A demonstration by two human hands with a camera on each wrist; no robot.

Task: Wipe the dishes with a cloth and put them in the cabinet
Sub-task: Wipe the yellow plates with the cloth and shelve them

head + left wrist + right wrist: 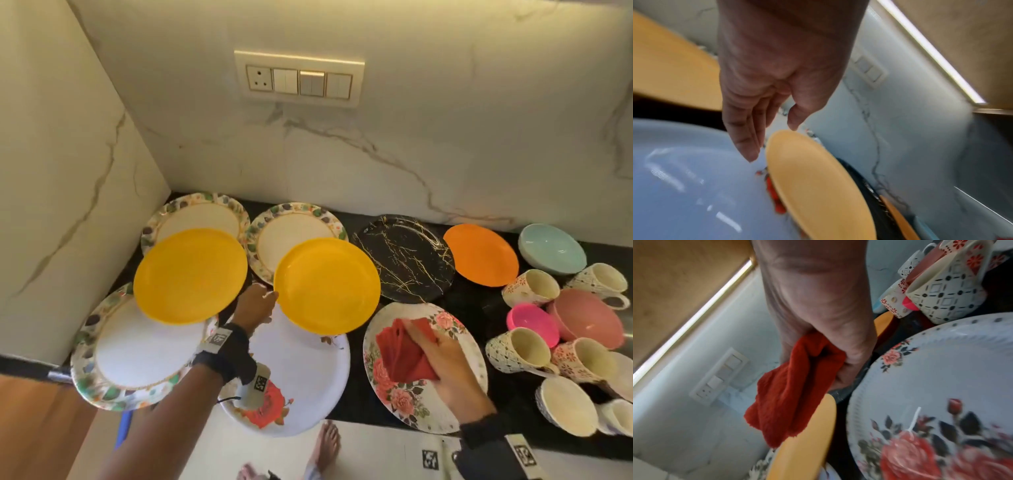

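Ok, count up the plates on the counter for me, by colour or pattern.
Leaf-bordered plates: 3
Yellow plates: 2
Black marbled plate: 1
Orange plate: 1
White plate with a red flower: 1
Rose-patterned plate: 1
Total: 9 plates
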